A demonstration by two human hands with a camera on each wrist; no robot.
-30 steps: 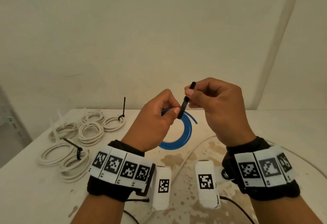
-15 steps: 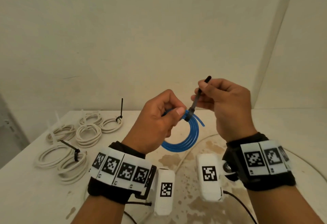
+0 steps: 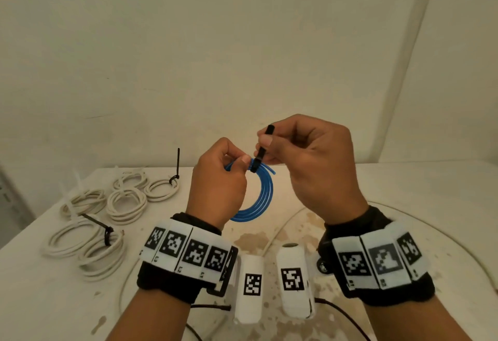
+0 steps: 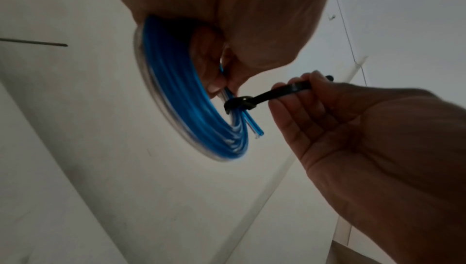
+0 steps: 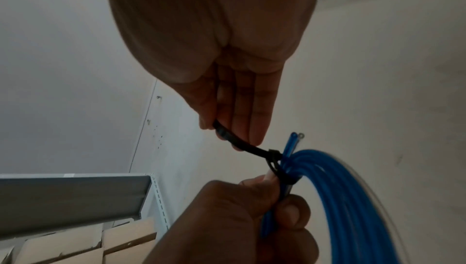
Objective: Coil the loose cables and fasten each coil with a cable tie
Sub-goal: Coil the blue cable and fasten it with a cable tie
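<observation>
A blue cable coil [image 3: 262, 198] hangs in the air above the table, gripped at its top by my left hand [image 3: 218, 181]. A black cable tie [image 3: 260, 152] is looped around the coil's strands just right of my left thumb. My right hand [image 3: 304, 163] pinches the tie's free tail between thumb and forefinger. In the left wrist view the tie [image 4: 264, 97] wraps the blue coil [image 4: 181, 97], and the coil's two cut ends stick out below it. The right wrist view shows the tie's head [image 5: 274, 154] tight against the blue coil [image 5: 340, 198].
Several white cable coils [image 3: 126, 203] lie on the white table [image 3: 40, 300] at the left, two with black ties [image 3: 103, 229]. A loose white cable [image 3: 272, 238] runs across the stained middle. A metal shelf with cardboard boxes [image 5: 75, 194] stands to the left.
My right hand rose up and right with the tie's tail, then came back lower toward the coil and re-gripped. The tie's loop sits tighter on the coil. My left hand kept holding the coil.
</observation>
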